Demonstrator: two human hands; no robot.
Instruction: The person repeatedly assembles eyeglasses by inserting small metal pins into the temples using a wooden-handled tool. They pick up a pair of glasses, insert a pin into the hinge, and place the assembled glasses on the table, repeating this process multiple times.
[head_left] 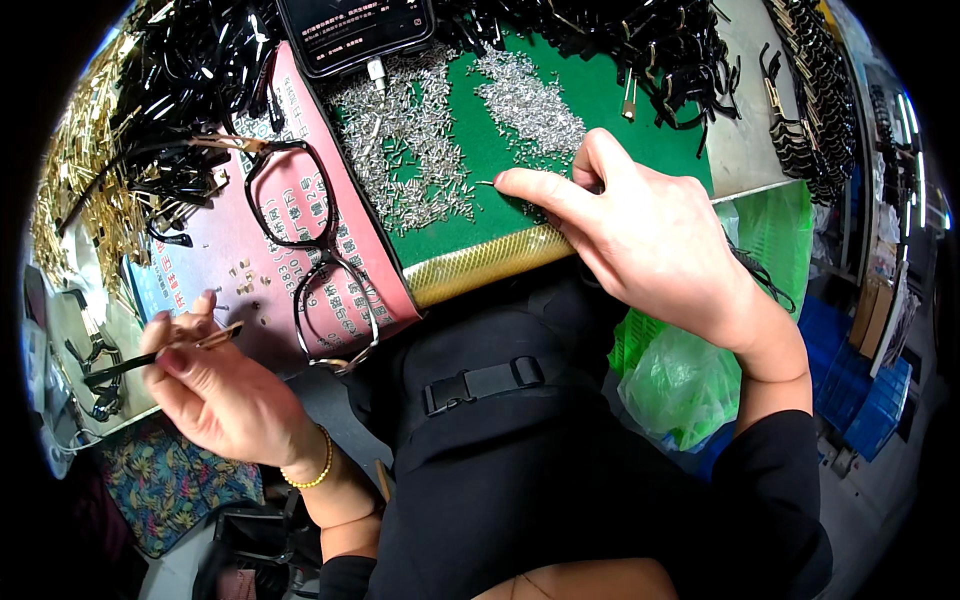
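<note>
My left hand [215, 390] is closed round a loose eyeglass temple arm [215, 338], dark with a gold-coloured end. My right hand [640, 220] is over the green mat [470, 190], its fingers bent together. A tiny silver screw [485, 183] shows at its foremost fingertip; the other fingertips are hidden. Between my hands a black eyeglass frame [325, 243] lies on the pink printed sheet [370, 270], with one temple arm [150, 150] attached at its far end. Silver screws are spread on the mat in two patches, a left heap [410, 150] and a right heap [530, 105].
Piles of black temple arms [200, 60] and gold-coloured ones [75, 190] stand far left, with more black arms [640, 50] at the back. A phone [355, 35] with a plugged cable lies beyond the mat. Small brass-coloured bits [245, 272] dot the sheet. A green bag [680, 385] hangs below the table's right.
</note>
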